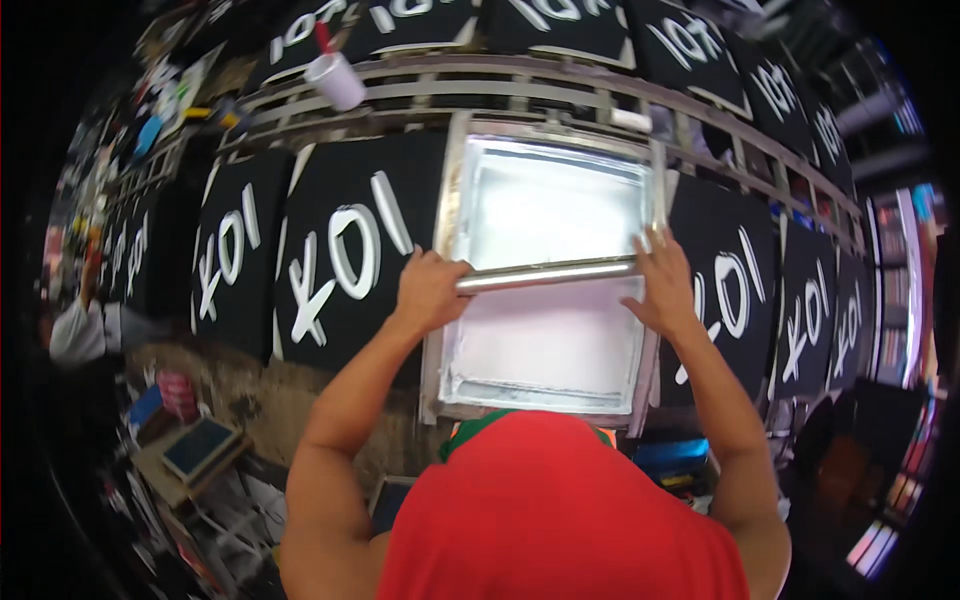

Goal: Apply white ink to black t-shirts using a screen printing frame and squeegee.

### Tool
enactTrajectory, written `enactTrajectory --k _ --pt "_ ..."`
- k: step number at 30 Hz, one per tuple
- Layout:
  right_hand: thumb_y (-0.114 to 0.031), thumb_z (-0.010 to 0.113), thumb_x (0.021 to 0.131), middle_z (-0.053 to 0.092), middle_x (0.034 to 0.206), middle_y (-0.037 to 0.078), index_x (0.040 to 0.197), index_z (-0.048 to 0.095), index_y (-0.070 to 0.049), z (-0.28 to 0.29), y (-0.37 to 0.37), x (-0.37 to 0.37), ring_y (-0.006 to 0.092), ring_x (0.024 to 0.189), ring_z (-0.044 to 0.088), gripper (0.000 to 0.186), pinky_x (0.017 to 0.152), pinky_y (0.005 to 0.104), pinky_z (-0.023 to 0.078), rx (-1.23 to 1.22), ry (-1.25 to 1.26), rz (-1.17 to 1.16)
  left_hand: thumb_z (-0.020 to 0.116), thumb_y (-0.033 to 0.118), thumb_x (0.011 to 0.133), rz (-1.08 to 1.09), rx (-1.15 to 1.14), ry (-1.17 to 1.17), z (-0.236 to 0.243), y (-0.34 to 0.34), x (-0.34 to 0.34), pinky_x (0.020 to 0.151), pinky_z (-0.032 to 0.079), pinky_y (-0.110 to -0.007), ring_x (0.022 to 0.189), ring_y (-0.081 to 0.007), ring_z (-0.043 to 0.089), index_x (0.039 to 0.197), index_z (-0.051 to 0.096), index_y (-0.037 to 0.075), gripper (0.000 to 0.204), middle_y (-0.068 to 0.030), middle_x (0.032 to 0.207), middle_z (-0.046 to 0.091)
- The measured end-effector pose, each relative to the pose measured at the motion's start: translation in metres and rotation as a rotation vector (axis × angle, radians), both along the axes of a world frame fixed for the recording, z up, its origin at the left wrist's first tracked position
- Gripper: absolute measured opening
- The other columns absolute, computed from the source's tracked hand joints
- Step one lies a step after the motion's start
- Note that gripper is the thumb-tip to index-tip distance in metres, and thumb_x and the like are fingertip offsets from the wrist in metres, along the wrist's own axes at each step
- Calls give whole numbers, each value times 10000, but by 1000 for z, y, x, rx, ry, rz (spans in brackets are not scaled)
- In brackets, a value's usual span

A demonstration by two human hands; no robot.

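Note:
A metal squeegee-like bar (552, 273) lies across the middle of a screen-printing frame (434, 365). My left hand (430, 290) is closed around the bar's left end. At the other end, my right hand (662, 285) grips it, with the thumb on the near side and the fingers over the top. Beyond the bar, the screen's surface (560, 205) looks bright and whitish; nearer to me it is a pale pinkish white. The frame rests among black sheets, and whatever is beneath it is hidden.
Black sheets with bold white printing flank the frame, such as one at left (350, 240) and one at right (725, 290). Metal rails (520, 92) run behind it. A white cup (337, 82) with a red item stands there. A small table (185, 460) is at lower left.

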State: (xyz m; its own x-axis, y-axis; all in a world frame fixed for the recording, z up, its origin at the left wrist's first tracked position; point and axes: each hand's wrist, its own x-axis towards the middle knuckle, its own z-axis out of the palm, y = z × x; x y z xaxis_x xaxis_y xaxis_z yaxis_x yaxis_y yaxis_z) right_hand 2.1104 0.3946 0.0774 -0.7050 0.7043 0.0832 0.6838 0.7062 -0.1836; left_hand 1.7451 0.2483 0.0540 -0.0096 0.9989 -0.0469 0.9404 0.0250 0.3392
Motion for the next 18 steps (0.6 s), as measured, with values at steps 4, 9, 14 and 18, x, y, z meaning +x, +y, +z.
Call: enactTrajectory --k 4,9,14,18 --pt "-163 691 771 715 1163 179 1177 687 -88 -14 96 -38 359 1124 669 413 956 480 528 -486 -385 -163 758 140 748 -150 147 101 -31 94 -21 1122 397 -582 1012 -285 680 1080 710 150 335 -79 980 735" --pt "-154 644 781 745 1045 163 1090 730 -117 -67 194 -58 359 1000 710 323 876 460 554 -177 -276 -216 716 123 780 -110 161 115 -61 225 -47 1091 434 -587 1023 -326 697 1135 711 164 357 -111 1032 736" --pt "-157 637 781 746 1057 143 1124 744 -139 -95 202 -48 339 1028 711 360 975 479 497 -197 -256 -296 649 149 814 51 -62 281 -63 242 -27 1142 356 -626 1016 -343 710 1105 730 151 302 -132 1035 751" --pt "-199 697 762 738 1072 91 1135 744 -153 -78 91 -29 327 1058 698 379 1090 605 344 -313 -356 -295 669 139 733 -28 -137 261 -62 123 -9 1190 248 -653 1010 -324 708 1119 728 146 391 -121 986 754"
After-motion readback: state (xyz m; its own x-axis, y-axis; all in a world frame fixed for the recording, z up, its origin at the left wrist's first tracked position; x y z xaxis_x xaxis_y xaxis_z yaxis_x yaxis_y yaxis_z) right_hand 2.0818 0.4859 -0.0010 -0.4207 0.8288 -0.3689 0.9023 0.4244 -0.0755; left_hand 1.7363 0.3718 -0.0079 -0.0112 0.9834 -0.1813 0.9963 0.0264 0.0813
